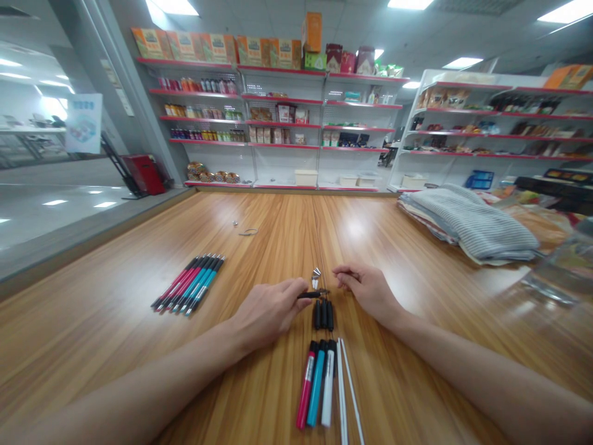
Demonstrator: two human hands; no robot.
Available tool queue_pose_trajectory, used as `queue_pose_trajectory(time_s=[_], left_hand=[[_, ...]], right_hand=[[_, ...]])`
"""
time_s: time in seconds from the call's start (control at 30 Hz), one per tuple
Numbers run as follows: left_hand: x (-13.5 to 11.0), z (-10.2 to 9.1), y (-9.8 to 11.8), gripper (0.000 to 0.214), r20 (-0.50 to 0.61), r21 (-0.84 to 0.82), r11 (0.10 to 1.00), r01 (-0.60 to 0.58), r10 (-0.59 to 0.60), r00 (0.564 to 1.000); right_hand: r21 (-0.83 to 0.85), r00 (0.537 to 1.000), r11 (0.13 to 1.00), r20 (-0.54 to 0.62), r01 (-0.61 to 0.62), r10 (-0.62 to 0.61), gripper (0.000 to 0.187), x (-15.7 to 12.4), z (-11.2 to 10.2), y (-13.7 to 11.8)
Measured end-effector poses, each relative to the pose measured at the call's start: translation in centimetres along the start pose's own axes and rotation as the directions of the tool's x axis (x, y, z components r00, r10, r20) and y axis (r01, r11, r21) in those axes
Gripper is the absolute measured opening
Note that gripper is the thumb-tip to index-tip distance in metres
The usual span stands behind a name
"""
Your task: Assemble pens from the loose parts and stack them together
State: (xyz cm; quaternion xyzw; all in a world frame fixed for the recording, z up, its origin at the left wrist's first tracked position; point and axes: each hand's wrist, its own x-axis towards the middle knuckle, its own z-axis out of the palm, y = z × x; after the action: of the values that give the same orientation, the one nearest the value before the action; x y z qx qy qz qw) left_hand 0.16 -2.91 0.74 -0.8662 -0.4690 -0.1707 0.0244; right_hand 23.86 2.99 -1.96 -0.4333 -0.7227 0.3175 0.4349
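My left hand (273,307) is closed around a short black pen part (307,295), which points right over the middle of the table. Across from it, my right hand (368,289) has thumb and fingertips pinched together; anything between them is too small to make out. Silvery metal pen tips (317,272) and small white pieces (315,284) lie just beyond the hands. Below the left fingers sit several black pen grips (323,315) side by side. Nearer me are a pink pen barrel (306,388), a blue pen barrel (317,384), a white pen barrel (328,388) and thin white refills (341,392).
A slanted row of pink, blue and black pens (189,284) lies at left on the wooden table (278,241). Farther back are a thin ring-like strip (249,232) and a tiny shiny bit (235,223). Folded cloths (472,222) and a clear container (565,266) occupy the right.
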Motion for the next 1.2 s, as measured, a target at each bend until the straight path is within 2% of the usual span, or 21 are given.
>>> queue_pose_trajectory(time_s=[0.1, 0.17, 0.3, 0.47, 0.57, 0.67, 0.87, 1.0, 1.2], left_hand=[[0.0, 0.1, -0.1, 0.029, 0.009, 0.044, 0.998, -0.049, 0.049, 0.999], [0.1, 0.1, -0.2, 0.029, 0.004, 0.035, 0.999, -0.037, 0.037, 0.999], [0.0, 0.1, -0.2, 0.029, -0.011, -0.019, 0.999, -0.026, 0.026, 1.000], [0.0, 0.3, -0.3, 0.032, 0.010, 0.032, 0.996, -0.080, 0.080, 0.997], [0.1, 0.3, -0.4, 0.028, -0.012, -0.014, 0.999, -0.046, 0.046, 0.999], [0.1, 0.2, -0.3, 0.028, -0.010, -0.034, 0.999, -0.034, 0.034, 0.999], [0.1, 0.3, -0.2, 0.031, 0.020, 0.019, 0.995, -0.097, 0.096, 0.995], [0.0, 0.3, 0.0, 0.026, -0.005, -0.036, 0.998, -0.054, 0.054, 0.999], [-0.1, 0.4, 0.2, 0.026, 0.021, 0.009, 0.997, -0.078, 0.078, 0.997]], right_hand=[[0.092, 0.999, 0.995, 0.017, -0.037, 0.035, 0.022, 0.0, 0.1, 0.0], [0.133, 0.998, 0.989, 0.018, -0.058, 0.056, 0.023, 0.1, 0.1, -0.3], [0.133, 0.999, 0.990, 0.014, -0.041, 0.039, 0.019, -0.2, 0.0, -1.2], [-0.019, 0.993, 0.993, 0.016, 0.116, -0.115, 0.018, -1.0, 0.0, -2.3], [-0.131, 0.961, 0.952, 0.036, 0.276, -0.274, 0.016, -1.3, 0.1, -2.7], [-0.138, 0.925, 0.915, 0.064, 0.380, -0.374, 0.010, -1.5, 0.2, -2.9], [-0.150, 0.889, 0.877, 0.103, 0.457, -0.446, 0.007, -1.6, 0.3, -3.3], [-0.189, 0.859, 0.839, 0.091, 0.511, -0.503, 0.008, -1.6, 0.4, -3.4], [-0.208, 0.854, 0.829, 0.074, 0.519, -0.515, 0.010, -1.7, 0.5, -3.5]])
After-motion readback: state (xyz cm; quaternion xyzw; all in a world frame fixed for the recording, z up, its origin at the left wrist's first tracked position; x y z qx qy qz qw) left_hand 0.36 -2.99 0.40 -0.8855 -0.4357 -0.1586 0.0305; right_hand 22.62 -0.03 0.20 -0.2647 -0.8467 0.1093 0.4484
